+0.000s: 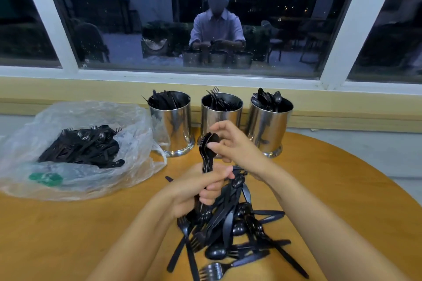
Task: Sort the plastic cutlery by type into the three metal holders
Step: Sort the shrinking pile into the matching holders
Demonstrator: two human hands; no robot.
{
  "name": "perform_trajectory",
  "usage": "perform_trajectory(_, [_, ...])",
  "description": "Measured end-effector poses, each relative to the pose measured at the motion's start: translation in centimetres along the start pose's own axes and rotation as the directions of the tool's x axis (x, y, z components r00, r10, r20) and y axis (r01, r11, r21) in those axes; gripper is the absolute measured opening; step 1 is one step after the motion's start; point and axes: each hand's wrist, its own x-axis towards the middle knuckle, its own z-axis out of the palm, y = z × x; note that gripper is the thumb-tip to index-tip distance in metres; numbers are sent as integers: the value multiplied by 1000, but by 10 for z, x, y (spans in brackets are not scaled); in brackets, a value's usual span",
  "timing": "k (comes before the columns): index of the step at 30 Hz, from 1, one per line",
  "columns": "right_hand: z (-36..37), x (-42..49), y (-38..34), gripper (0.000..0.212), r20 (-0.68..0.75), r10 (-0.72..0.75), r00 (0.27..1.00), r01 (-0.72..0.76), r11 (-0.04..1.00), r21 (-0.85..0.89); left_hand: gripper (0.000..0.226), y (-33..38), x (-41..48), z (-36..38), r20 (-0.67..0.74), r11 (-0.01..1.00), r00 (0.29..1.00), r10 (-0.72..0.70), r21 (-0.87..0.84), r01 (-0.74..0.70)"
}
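Black plastic, a stack of spoons [206, 150] stands upright above the table [68, 235]. The left hand [201, 191] is wrapped round the handles, and the right hand [235, 143] curls its fingertips over the nested bowls at the top.

Behind them stand three steel tubs. The left-hand holder [173, 125] has knives in it, the middle holder [219, 116] forks and the right-hand holder [267, 125] spoons, so this bundle looks bound for the one on the right.

From where I stand, the likeliest slip is the stack fanning apart. The handles are thin and smooth, and if either grip loosens on the way over, a few could slide out and drop back into the heap of cutlery [233, 230] under the wrists.

The spoon tub also looks well filled. A whole bunch pushed in at a slant could catch on the spoons already there and spill over the rim.

The forearms sit low over the heap, so a careless lift might drag loose pieces toward the table edge.

The plastic bag [91, 112] on the left holds plenty more to sort.
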Motion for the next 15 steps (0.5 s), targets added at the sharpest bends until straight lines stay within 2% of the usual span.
perform_trajectory(3, [-13, -15, -4, 22, 103, 41, 994, -40, 999, -14, 23, 1, 6, 6, 97, 998, 994, -49, -23, 51])
perform_trajectory(6, [-25, -22, -4, 18, 75, 33, 997, -28, 997, -75, 24, -2, 20, 13, 144, 990, 986, -89, -99, 104])
perform_trajectory(7, [-30, -22, -2, 16, 42, 12, 999, -7, 992, -126, 28, -3, 26, 18, 117, 985, 988, -103, -127, 118])
perform_trajectory(9, [-51, -14, -1, 12, -110, -79, 991, 47, 962, -269, 48, -6, 41, 21, -45, 986, 994, -98, -138, 91])
perform_trajectory(10, [-67, -7, -1, 12, -237, -138, 962, 52, 940, -338, 55, -8, 48, 20, -169, 995, 983, -69, -78, 57])
perform_trajectory(12, [-108, 9, -6, 11, -489, -257, 834, 16, 896, -444, 47, -14, 60, 15, -396, 987, 917, 43, 161, 23])
perform_trajectory(14, [-151, 22, -14, 11, -630, -367, 685, -42, 843, -537, 28, -24, 68, 4, -509, 931, 843, 175, 363, 26])
perform_trajectory(15, [-167, 28, -16, 12, -658, -398, 640, -78, 817, -571, 22, -31, 73, -3, -524, 903, 823, 220, 428, 31])
